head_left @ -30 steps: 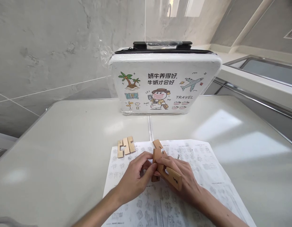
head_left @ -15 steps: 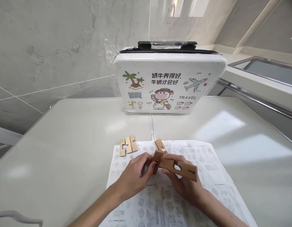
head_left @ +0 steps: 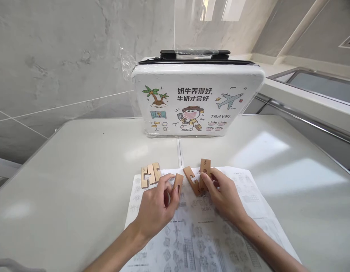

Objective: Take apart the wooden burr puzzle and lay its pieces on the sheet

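Observation:
My left hand [head_left: 159, 202] pinches a brown notched wooden puzzle piece [head_left: 178, 183] above the printed sheet [head_left: 152, 241]. To its right, my right hand [head_left: 226, 192] has thumb and fingers closed on another notched wooden puzzle piece [head_left: 205, 166], which carries a dark mark at its top end. That piece is close beside a third brown piece [head_left: 189, 176] lying slanted on the sheet; whether the two touch I cannot tell. Several paler notched pieces [head_left: 150, 175] lie side by side at the sheet's upper left corner.
A white hard case [head_left: 240, 75] with cartoon prints and a black handle, wrapped in clear plastic, stands at the back of the white table [head_left: 87, 170]. A grey cord-like thing [head_left: 16, 264] shows at the lower left edge. A grey wall [head_left: 64, 49] rises behind.
My hands have moved apart. The right-hand piece has turned from sideways to upright and gone farther back, next to the lying piece. The view has shifted slightly.

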Tool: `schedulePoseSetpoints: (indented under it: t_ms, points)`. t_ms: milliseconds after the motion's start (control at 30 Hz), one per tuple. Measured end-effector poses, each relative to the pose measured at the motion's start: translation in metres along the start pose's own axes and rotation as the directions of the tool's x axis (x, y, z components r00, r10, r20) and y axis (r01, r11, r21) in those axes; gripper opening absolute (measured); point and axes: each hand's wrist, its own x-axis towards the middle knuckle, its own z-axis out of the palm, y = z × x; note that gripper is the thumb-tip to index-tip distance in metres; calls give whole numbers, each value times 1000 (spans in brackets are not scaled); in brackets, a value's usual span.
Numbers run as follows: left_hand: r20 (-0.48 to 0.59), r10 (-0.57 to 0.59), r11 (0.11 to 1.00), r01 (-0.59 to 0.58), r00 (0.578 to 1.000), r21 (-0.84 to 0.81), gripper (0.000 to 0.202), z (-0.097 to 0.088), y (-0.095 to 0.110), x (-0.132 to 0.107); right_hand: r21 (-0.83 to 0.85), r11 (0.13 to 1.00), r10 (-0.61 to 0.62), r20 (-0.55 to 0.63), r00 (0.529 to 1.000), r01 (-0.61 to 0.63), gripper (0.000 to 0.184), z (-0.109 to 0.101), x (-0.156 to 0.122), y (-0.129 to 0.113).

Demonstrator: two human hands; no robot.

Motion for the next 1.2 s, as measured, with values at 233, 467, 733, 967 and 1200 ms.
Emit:
schedulePoseSetpoints:
  t_ms: [233,467,733,967,1200]
  points:
    - [3,97,970,-96,995,224,17,-1,-4,2,-100,993,68,22,997,-65,39,-5,5,7]
    - [-6,131,936,-121,991,331,17,1,-7,2,-217,976,-1,83,997,19,41,-4,5,9]
    - [31,181,919,-180,983,351,17,1,-10,3,-222,970,-69,122,990,95,36,-1,1,6]
    - [-27,254,889,-223,967,400,17,3,-16,3,-244,962,-94,114,989,120,28,2,-3,6]
    - [-21,304,902,-281,952,327,24,2,-15,2,-342,917,-191,69,979,203,32,5,-5,9]
